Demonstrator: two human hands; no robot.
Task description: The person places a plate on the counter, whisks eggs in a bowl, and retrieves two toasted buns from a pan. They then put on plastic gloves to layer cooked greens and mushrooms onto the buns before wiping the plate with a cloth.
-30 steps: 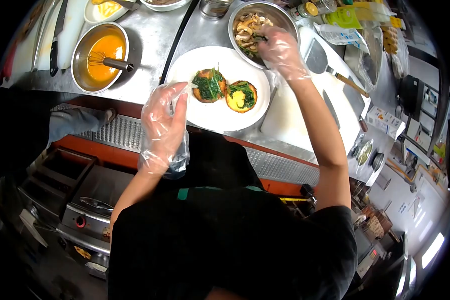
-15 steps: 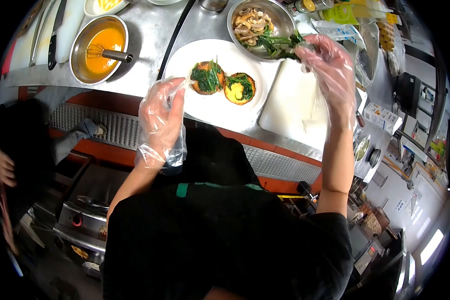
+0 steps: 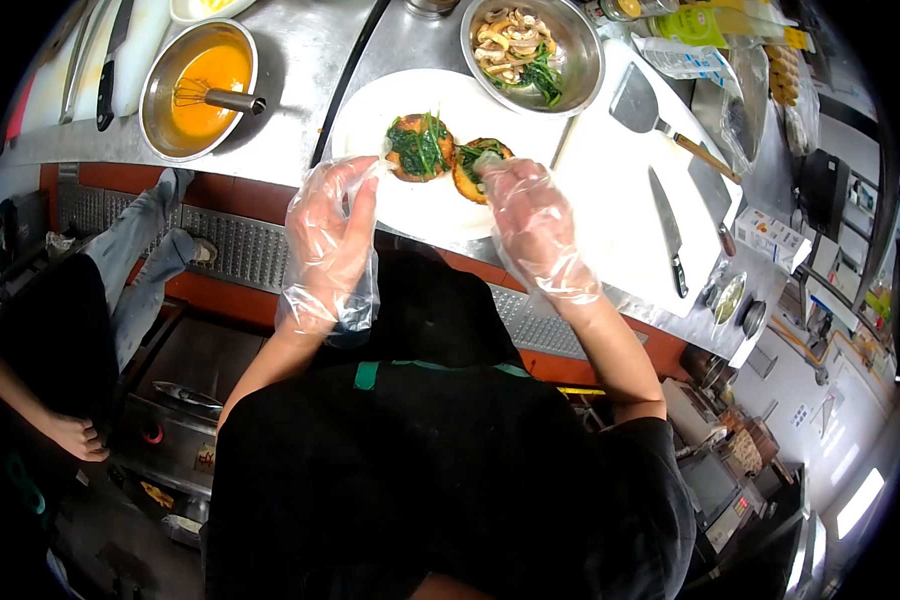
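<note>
Two toasted round bread halves lie on a white plate (image 3: pixel 360 120). The left bread half (image 3: pixel 420 147) is covered with dark leafy greens; the right bread half (image 3: pixel 467 187) is partly hidden by my fingers. My right hand (image 3: pixel 535 222), in a clear plastic glove, has its fingertips pressed together on cooked leafy greens (image 3: pixel 482 150) over that right half. Gloved too, my left hand (image 3: pixel 328 235) hovers at the plate's near left edge, thumb and curved fingers apart, holding nothing. Behind the plate, a metal bowl (image 3: pixel 592 70) contains sliced mushrooms (image 3: pixel 505 45) and more greens.
On the left stands a metal bowl (image 3: pixel 150 125) of orange sauce with a whisk (image 3: pixel 235 101). A white cutting board (image 3: pixel 610 215) at right carries a knife (image 3: pixel 667 225) and a spatula (image 3: pixel 638 100). Another person's hand (image 3: pixel 78 437) shows at far left.
My right hand has moved from the mushroom bowl down and left to the right bread half, bringing greens. My left hand stays nearly in place. The person at left has shifted.
</note>
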